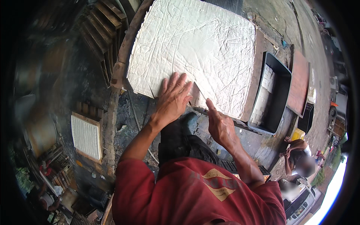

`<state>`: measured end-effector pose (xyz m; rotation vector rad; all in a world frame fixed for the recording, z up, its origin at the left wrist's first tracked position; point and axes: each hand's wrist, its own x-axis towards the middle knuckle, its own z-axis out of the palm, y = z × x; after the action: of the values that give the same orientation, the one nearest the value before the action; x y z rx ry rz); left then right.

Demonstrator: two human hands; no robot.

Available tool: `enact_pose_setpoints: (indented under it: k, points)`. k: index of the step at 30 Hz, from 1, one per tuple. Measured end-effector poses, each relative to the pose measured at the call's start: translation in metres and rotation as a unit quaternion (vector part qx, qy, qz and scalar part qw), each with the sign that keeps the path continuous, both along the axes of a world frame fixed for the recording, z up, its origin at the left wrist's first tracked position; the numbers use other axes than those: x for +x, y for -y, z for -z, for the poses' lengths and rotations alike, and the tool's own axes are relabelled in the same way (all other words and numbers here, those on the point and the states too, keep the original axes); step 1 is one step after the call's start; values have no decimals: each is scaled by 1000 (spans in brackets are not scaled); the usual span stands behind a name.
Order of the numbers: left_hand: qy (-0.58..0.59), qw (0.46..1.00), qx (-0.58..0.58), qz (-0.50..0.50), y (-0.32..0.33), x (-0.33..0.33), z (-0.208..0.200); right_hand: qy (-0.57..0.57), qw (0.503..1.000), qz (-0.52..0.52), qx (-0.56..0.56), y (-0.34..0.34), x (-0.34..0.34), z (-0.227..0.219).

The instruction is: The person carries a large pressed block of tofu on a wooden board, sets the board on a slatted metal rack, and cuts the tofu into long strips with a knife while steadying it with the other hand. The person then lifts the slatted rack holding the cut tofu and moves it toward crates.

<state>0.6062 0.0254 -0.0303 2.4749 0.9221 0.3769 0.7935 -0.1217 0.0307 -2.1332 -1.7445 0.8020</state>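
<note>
**Spreading across the near edge: a flat left grip [173, 95] on the white slab [195, 47], a knife [201, 91] in the right**

And here is the white slab, broad and wrinkled, covering most of the bench [257, 63], whose brown wood shows along the slab's left and right edges. It looks soft and moist, the sort of thing that dents under a fingertip and tears if pinched. As a whole, I'd call it heavy for its floppiness; any portion of it should be light but fragile, likely a bit slippery too. The place to take hold? Low and flat, I'd say, palm underneath a cut portion at the near edge, never by a corner.

Look at the left grip now: open, fingers reaching away, laid on the slab at the bench's near edge, left of centre, clasping nothing. Over to the right grip [222, 125], closed round the knife, index finger stretched along it, handle hidden. Its blade slants up and left, lying at the slab's near edge, just beside a gap where bare wood shows between the two grips. Most of the slab lies beyond both, toward the bench's far edge. And beside the bench's right edge, a black crate [282, 92] holds neat white blocks [263, 92].
</note>
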Motion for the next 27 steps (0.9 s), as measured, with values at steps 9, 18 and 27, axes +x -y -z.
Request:
enact_pose_setpoints:
  k: [9, 18, 27]
  points:
    - [-91, 983, 96, 131, 23, 21, 21, 4, 983, 3, -184, 104, 22, -70]
    - [-26, 999, 4, 19, -67, 3, -10, -117, 985, 111, 69, -68, 17, -49]
    - [38, 995, -4, -88, -318, -1, 18, -69, 985, 42, 152, -321, -13, 31]
